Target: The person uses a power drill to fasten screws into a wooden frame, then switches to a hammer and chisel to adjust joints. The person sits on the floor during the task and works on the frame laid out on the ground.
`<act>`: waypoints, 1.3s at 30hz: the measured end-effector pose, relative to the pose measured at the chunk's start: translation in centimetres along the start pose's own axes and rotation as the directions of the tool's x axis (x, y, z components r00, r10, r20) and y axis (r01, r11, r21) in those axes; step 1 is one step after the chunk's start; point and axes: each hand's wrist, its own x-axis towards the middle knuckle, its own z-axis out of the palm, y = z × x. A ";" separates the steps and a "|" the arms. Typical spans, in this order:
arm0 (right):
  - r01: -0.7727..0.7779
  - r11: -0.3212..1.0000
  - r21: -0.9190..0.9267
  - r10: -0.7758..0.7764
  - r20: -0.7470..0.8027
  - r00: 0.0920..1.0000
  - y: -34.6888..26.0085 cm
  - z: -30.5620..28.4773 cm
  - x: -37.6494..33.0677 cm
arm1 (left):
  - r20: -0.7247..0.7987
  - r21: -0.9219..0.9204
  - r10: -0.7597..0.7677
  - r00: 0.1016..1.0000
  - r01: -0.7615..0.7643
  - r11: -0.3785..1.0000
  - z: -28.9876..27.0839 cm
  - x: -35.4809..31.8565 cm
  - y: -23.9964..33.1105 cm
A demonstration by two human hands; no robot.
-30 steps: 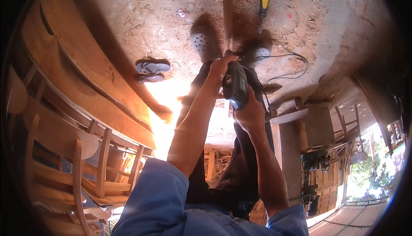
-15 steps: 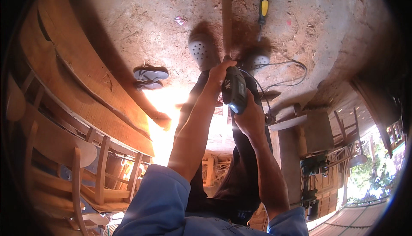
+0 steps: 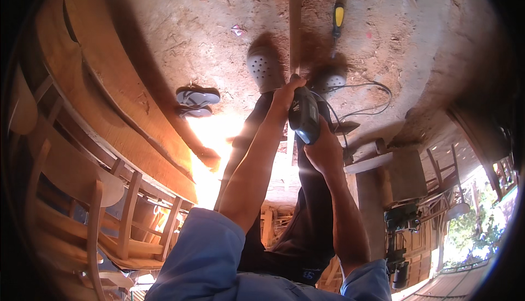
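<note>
A dark corded power drill (image 3: 304,116) with a blue-green rear is held between my legs, its front pointing away from me. My right hand (image 3: 325,150) is closed round its handle. Up at the drill's front end, my left hand (image 3: 284,97) grips it from the left side. A long, narrow wooden strip (image 3: 295,22) runs from there straight to the far edge of the view. Whatever the drill's tip touches is hidden by the left hand. The cord (image 3: 377,84) loops over the floor on the right.
A yellow-and-black screwdriver (image 3: 338,18) lies on the dusty floor, right of the strip. Flip-flops (image 3: 197,97) sit left of my feet. Long wooden boards (image 3: 117,104) and chairs (image 3: 128,213) line the left; a wooden block (image 3: 403,175) and machinery stand at right.
The whole view has shifted slightly, so most things appear a little to the right. Both hands keep the same hold on the drill.
</note>
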 end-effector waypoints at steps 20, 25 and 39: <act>0.313 0.938 -0.151 -0.294 0.138 0.946 5.9 0.1 -9.7 | 0.118 -0.044 -0.091 0.989 0.097 0.994 -3.6 -11.2 -9.0; 0.305 0.937 -0.170 -0.287 0.123 0.950 7.1 2.0 -9.5 | 0.151 -0.040 -0.116 0.982 0.123 0.992 -4.8 -9.5 -10.5; 0.382 0.859 -0.340 -0.376 0.085 0.923 8.9 4.1 -7.8 | 0.156 -0.110 -0.080 0.984 0.098 0.989 -6.1 -7.2 -11.9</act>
